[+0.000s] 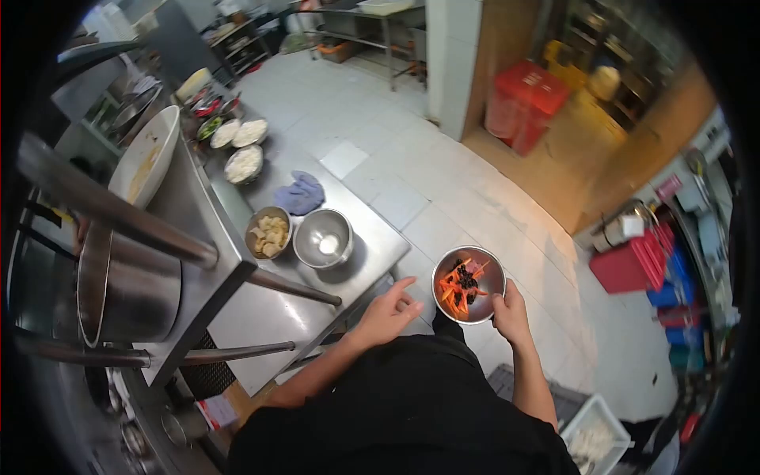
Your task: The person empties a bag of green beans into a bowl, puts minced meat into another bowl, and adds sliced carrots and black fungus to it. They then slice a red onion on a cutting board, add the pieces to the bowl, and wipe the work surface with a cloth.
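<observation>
My right hand [513,315] grips the rim of a steel bowl [494,279] on its right side, holding it over the floor. Inside lie orange strips [454,291] that look like carrot, dark pieces and a bit of something pinkish. To the left of this bowl, my left hand [388,310] is held out with its fingers apart and nothing in it. It is near the edge of the steel counter [372,237]. On that counter stand a bare steel bowl [323,239] and a smaller bowl of pale yellowish chunks [270,234].
A blue cloth [300,193] lies behind the bowls. Farther back are several bowls of white food [244,163]. A steel shelf with pipe posts [119,198] carries a large pot [134,285] and a tilted white plate [150,154]. A red bin [526,103] stands by the doorway.
</observation>
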A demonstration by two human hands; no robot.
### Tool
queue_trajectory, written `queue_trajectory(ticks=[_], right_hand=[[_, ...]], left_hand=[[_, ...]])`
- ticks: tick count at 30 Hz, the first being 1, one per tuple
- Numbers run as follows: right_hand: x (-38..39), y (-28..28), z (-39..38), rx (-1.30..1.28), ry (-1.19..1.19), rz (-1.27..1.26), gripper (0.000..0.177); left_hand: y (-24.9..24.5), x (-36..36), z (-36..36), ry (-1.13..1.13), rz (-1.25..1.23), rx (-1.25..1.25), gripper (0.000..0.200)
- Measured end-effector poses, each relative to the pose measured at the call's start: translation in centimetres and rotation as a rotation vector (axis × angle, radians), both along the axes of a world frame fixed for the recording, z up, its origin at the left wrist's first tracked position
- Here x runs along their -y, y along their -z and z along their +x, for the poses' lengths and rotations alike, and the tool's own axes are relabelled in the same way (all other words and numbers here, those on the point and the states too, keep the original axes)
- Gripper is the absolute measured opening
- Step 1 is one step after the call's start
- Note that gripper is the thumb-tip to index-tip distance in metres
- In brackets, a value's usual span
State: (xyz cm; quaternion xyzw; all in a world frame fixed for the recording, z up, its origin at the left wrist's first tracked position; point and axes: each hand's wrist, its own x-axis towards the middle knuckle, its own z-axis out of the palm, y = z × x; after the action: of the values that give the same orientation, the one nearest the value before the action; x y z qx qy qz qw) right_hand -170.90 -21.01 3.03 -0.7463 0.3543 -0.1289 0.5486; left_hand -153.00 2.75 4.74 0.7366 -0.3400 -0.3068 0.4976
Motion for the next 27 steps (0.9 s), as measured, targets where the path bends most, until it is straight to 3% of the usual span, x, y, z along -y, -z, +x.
queue_trajectory(ticks=[4, 9, 13, 15, 18, 21, 23, 25, 27], right_hand=[[4.2, 2.9, 12.2, -0.012, -0.167, 0.051, 0.025], [6.4, 5.8, 30.8, 0.022, -0.432, 0.034, 0.030], [3.1, 6.4, 47.7, 0.049, -0.611, -0.081, 0.042], [-0.1, 6.3, 55.0, -0.012, -0.643, -0.087, 0.044], [-5.4, 10.8, 64.9, 0.024, -0.653, -0.126, 0.030], [-9.5, 10.2, 67.7, -0.010, -0.531, -0.027, 0.035], [-10.2, 5.8, 65.3, -0.285, -0.683, 0.413, 0.041], [-10.9, 6.5, 63.5, -0.312, -0.705, 0.371, 0.048], [-10.8, 8.7, 60.9, 0.007, -1.006, -0.216, 0.051]], left_hand=[[4.4, -2.7, 3.9, -0.280, 0.030, -0.154, 0.046], [3.4, -0.9, 5.2, -0.536, 0.157, -0.356, 0.031], [1.5, 0.9, 5.0, -0.684, 0.340, -0.196, 0.027], [1.9, 1.2, 3.5, -0.851, 0.332, -0.234, 0.026], [3.1, 2.0, 0.5, -1.108, 0.299, -0.298, 0.026], [4.4, 3.2, -2.5, -1.327, 0.260, -0.322, 0.027], [4.4, 4.2, -3.9, -1.444, 0.244, -0.330, 0.027], [4.0, 5.5, -5.7, -1.595, 0.162, -0.381, 0.025], [4.1, 6.4, -7.2, -1.686, 0.123, -0.392, 0.025]])
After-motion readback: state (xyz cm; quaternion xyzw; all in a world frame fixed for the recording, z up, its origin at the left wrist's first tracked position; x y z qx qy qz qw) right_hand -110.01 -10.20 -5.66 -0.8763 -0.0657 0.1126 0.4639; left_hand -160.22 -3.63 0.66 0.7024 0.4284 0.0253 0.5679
